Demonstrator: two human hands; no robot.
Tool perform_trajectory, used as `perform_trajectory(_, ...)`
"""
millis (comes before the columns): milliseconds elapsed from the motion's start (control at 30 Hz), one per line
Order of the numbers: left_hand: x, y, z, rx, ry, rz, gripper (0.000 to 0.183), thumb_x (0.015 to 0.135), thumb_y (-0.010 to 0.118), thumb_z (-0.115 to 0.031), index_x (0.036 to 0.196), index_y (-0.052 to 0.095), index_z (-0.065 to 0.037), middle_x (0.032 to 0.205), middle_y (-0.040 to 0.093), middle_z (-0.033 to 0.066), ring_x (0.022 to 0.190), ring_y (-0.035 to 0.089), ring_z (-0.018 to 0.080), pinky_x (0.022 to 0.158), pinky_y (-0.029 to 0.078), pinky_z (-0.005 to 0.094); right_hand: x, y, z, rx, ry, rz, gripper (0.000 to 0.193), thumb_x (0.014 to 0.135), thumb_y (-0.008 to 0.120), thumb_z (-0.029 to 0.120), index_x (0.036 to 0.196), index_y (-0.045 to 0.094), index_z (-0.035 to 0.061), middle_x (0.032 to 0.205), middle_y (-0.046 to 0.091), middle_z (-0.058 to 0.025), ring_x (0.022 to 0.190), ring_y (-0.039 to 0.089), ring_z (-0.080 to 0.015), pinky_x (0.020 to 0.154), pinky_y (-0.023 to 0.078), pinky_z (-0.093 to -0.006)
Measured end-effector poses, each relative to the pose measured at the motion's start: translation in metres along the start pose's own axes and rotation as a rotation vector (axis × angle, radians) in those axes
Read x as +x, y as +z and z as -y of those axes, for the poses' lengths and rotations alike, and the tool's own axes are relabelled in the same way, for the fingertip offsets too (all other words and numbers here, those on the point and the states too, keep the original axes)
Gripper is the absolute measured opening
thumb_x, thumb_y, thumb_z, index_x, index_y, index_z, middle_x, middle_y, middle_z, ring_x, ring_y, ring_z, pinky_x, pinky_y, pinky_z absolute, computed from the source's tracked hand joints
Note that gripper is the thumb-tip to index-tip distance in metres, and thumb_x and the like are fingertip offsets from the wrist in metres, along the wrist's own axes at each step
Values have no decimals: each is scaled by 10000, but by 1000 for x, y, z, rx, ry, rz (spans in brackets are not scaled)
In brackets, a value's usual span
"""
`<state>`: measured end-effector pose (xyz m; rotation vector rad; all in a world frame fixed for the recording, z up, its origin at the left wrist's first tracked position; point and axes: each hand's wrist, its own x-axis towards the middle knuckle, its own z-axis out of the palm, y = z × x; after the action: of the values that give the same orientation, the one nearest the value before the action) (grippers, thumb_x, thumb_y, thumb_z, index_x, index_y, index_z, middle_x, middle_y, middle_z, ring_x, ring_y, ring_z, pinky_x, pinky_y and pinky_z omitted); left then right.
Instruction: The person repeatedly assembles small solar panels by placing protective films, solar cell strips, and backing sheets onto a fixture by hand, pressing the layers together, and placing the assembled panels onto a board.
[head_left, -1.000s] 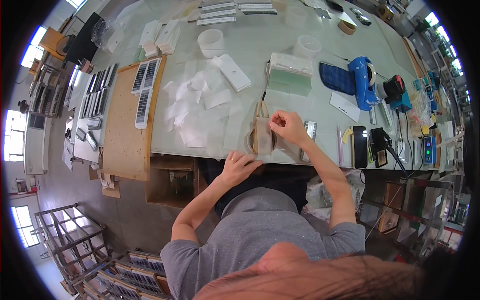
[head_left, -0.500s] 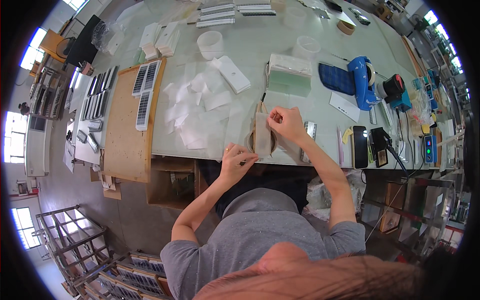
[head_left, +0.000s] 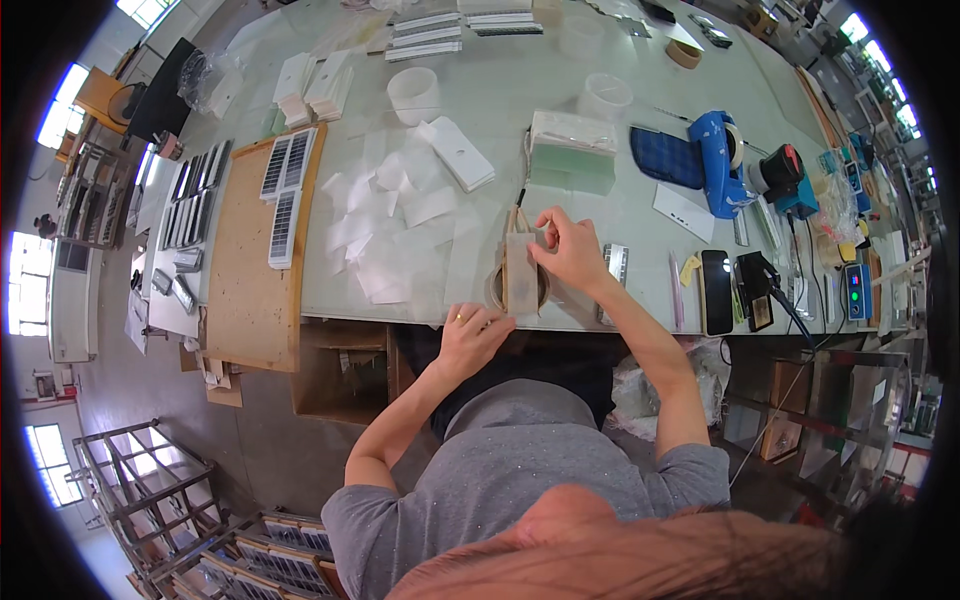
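A narrow, translucent pale strip (head_left: 521, 278) lies lengthwise at the table's front edge, over a round brown ring (head_left: 497, 287) that shows at its sides. My left hand (head_left: 472, 336) has its fingers drawn together, their tips at the strip's lower left corner. Curled over the upper right edge is my right hand (head_left: 572, 254), its thumb against the strip; what lies between thumb and forefinger is partly hidden. Thin tan prongs (head_left: 517, 220) with a dark end stick out beyond the strip. Left of it spreads a heap of translucent white sheets (head_left: 385, 225).
A wooden board (head_left: 235, 240) carries small solar panels (head_left: 284, 235). Beyond the hands stand a green-sided block (head_left: 570, 165), a stack of white plates (head_left: 460, 155) and a white roll (head_left: 413, 95). Rightward are a blue tape dispenser (head_left: 715, 165) and a phone (head_left: 717, 292).
The right forefinger has lifted and spread from the thumb at the strip's upper edge. The left fingers have shifted slightly down at its lower corner. The whole view has moved slightly.
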<state>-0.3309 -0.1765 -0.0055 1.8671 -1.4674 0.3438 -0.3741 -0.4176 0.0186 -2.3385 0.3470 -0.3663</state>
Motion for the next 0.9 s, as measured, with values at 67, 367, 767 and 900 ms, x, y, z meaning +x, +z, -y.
perform_trajectory(67, 0, -1, -1, -18, -1, 2, 210, 729, 769, -134, 912, 673, -169, 876, 573, -30, 832, 543, 181, 742, 410, 347, -2, -3, 0, 2, -8, -18, 291, 794, 732, 181, 1003, 535, 135, 663, 495, 59, 593, 515, -115, 781, 352, -331)
perform_trajectory(367, -6, 3, 2, -4, -7, -35, 234, 714, 779, -94, 917, 672, -136, 876, 579, -15, 812, 547, 192, 715, 409, 351, -64, -77, -56, -533, -31, -126, 525, 710, 782, 471, 1135, 669, 183, 1161, 590, -27, 1088, 510, -235, 934, 327, -449)
perform_trajectory(767, -16, 2, -11, 112, 71, 10, 370, 729, 766, -173, 1090, 687, -168, 902, 560, -30, 858, 525, 160, 752, 399, 341, -79, -80, -68, -292, 109, -95, 507, 715, 797, 352, 1144, 617, 152, 1121, 596, -37, 1039, 529, -226, 960, 318, -445)
perform_trajectory(900, -17, 3, -14, 123, 50, 26, 417, 708, 788, -164, 1114, 694, -180, 899, 527, -20, 853, 509, 169, 738, 384, 351, -65, -78, -62, 197, 167, -16, 397, 813, 729, 124, 1173, 562, 99, 764, 593, 18, 688, 535, -101, 715, 405, -268)
